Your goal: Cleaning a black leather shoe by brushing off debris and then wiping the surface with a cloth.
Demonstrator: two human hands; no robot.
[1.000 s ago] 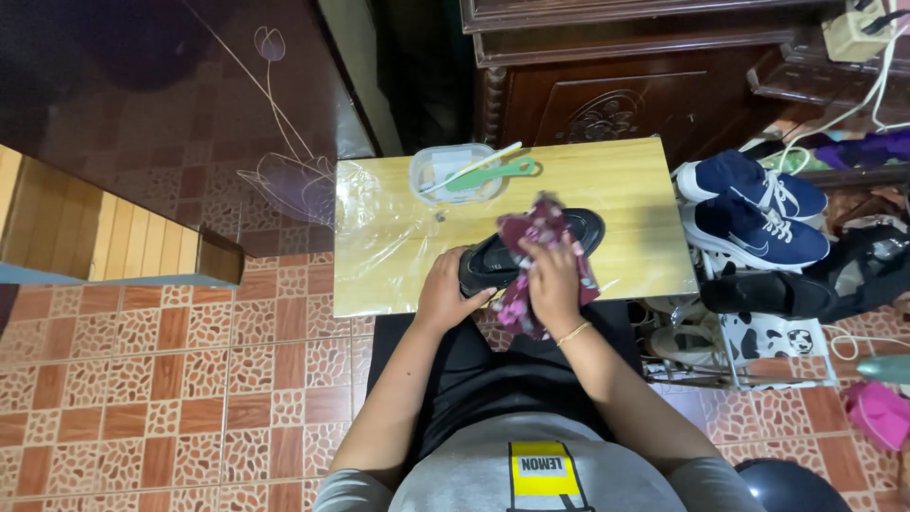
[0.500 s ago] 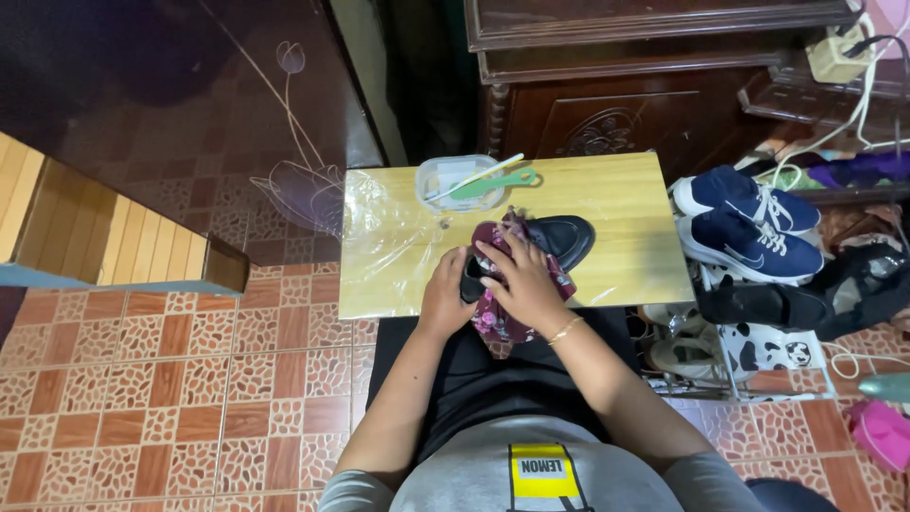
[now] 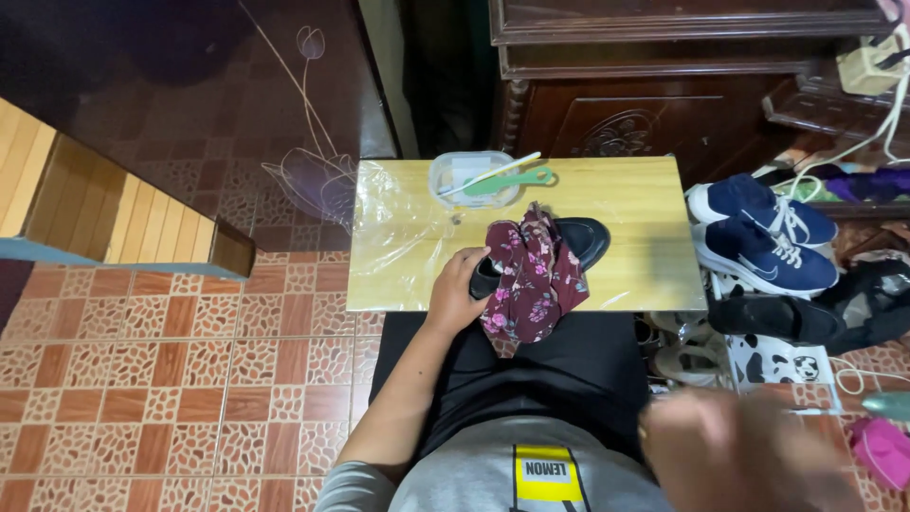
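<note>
Right hand [image 3: 749, 455] has come off the floral cloth [image 3: 531, 275], blurred, fingers unclear; left hand [image 3: 458, 292] grips black shoe [image 3: 569, 242] on tabletop [image 3: 626, 204].

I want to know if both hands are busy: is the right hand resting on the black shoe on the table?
No: the blurred right hand is off the table, while the left hand holds the black shoe.

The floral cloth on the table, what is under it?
Under the floral cloth lies a black shoe: its toe shows at the right, its heel at the left, gripped by the left hand. The shoe's middle is covered, so that part cannot be seen.
</note>
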